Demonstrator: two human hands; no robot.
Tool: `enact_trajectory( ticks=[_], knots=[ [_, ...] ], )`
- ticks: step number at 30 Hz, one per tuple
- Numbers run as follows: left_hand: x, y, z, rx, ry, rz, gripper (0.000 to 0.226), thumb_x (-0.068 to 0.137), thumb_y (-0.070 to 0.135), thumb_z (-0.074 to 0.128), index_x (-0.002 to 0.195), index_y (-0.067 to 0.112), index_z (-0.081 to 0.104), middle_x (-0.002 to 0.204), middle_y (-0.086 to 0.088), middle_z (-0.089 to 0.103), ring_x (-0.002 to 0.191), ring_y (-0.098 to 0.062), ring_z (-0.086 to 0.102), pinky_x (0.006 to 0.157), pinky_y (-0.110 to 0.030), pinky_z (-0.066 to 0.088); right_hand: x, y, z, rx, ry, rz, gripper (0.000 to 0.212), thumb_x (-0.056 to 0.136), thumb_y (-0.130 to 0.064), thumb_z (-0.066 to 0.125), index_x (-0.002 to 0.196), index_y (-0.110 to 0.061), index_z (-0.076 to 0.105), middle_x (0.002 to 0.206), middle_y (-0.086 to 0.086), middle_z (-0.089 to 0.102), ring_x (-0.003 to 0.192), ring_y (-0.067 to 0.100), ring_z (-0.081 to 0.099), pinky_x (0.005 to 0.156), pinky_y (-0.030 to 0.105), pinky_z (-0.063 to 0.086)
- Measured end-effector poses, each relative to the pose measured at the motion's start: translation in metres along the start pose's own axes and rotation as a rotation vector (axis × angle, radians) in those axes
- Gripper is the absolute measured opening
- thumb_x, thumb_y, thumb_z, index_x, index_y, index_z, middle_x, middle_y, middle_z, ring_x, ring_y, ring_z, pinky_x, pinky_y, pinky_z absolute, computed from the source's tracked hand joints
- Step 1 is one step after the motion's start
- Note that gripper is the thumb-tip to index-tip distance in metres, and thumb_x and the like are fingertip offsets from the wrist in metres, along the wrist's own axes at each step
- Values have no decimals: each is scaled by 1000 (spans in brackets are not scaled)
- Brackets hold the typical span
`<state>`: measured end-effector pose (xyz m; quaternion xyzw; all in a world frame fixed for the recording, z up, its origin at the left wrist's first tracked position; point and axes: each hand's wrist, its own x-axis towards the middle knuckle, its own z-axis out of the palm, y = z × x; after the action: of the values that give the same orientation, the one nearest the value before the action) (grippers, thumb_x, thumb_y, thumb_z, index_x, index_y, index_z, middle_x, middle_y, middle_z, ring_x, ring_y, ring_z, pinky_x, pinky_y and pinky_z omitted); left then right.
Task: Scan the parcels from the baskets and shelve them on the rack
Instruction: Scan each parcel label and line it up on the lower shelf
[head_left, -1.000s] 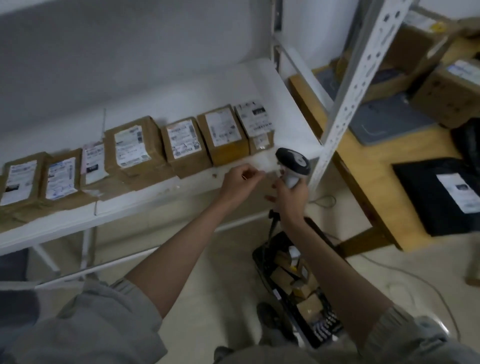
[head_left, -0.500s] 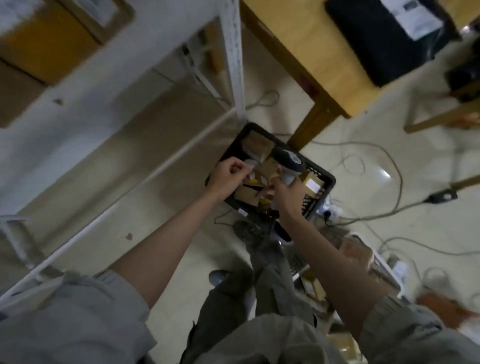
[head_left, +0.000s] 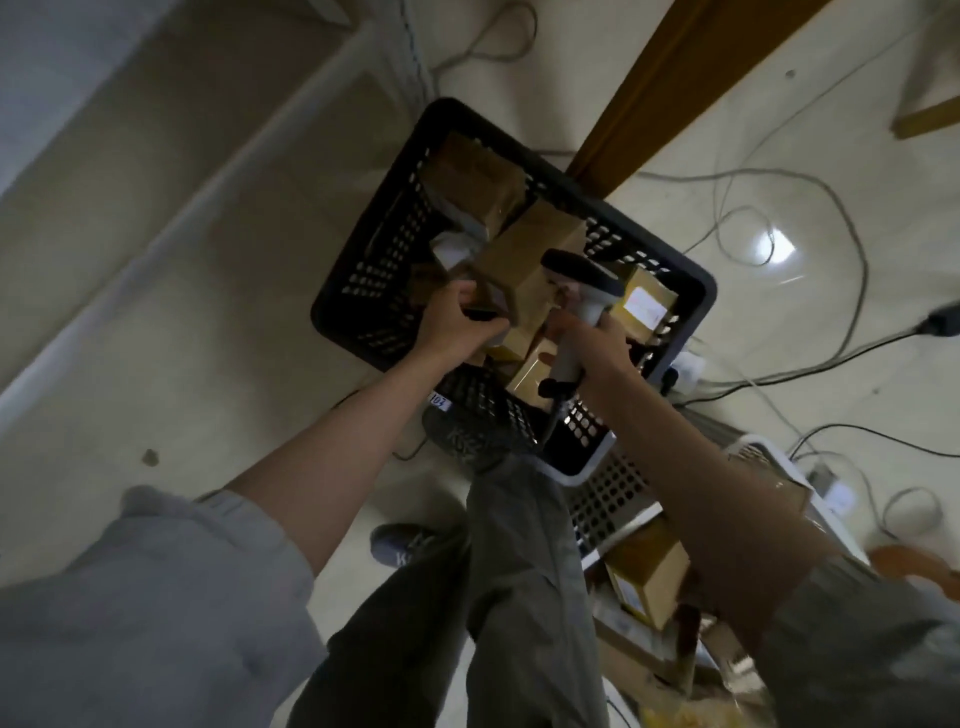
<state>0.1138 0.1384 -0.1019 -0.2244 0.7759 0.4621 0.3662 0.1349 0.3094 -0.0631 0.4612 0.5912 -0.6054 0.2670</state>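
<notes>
Hands: left grips cardboard parcel; right grips pistol-shaped scanner.

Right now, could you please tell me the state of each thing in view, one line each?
Left hand: reaching into the black basket, gripping a cardboard parcel.
Right hand: holding the barcode scanner by its handle.
Barcode scanner: held over the basket.
Cardboard parcel: tilted, gripped at its lower edge.
Black basket: on the floor, holding several parcels.
White basket: on the floor beside it, holding parcels.
</notes>
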Motion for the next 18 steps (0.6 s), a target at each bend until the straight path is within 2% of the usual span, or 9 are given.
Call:
enact_trajectory(
  ticks=[3,5,7,10,14,16,18],
  knots=[
    [58,-17,16,48,70,55,86,66,41,89,139,12,53,137,-4,51,129,-20,51,98,-29,48,50,12,14,-27,-40,31,28,92,-10,66,119,-8,61,99,12,63,91,30,60,73,42,53],
    [90,-23,24,100,85,26,100,71,40,88,152,14,36,153,-7,33,141,-24,37,113,-37,40,77,16,24,-17,-60,39,21,92,-11,67,112,-10,61,96,9,63,86,27,60,68,36,52],
    [119,-29,33,157,95,24,106,76,38,86,157,13,23,159,-8,23,147,-26,28,118,-38,34,96,19,33,19,-84,53,17,93,-10,66,108,-11,60,88,5,62,76,21,60,60,31,51],
    [144,-36,49,177,103,16,101,81,29,80,158,11,18,161,-10,19,149,-30,23,119,-42,33,111,24,40,81,-96,76,12,92,-5,66,100,-11,60,82,5,62,67,18,60,54,29,52],
    [146,-44,65,214,201,-5,90,81,29,82,150,5,30,154,-11,24,140,-30,37,113,-38,39,106,33,43,119,-95,63,11,93,-3,64,96,-13,62,81,2,65,63,12,64,54,26,53],
    [128,-42,67,209,236,-4,86,80,29,83,147,7,34,153,-8,25,134,-26,43,109,-34,41,93,36,41,121,-80,45,11,93,-3,64,96,-14,62,82,1,65,67,13,64,58,27,54],
    [101,-39,61,169,229,-9,90,76,36,86,144,7,35,148,-6,27,122,-22,49,99,-33,46,75,39,37,105,-78,34,12,93,-6,65,99,-15,63,89,3,66,79,18,64,68,32,54]
  ],
)
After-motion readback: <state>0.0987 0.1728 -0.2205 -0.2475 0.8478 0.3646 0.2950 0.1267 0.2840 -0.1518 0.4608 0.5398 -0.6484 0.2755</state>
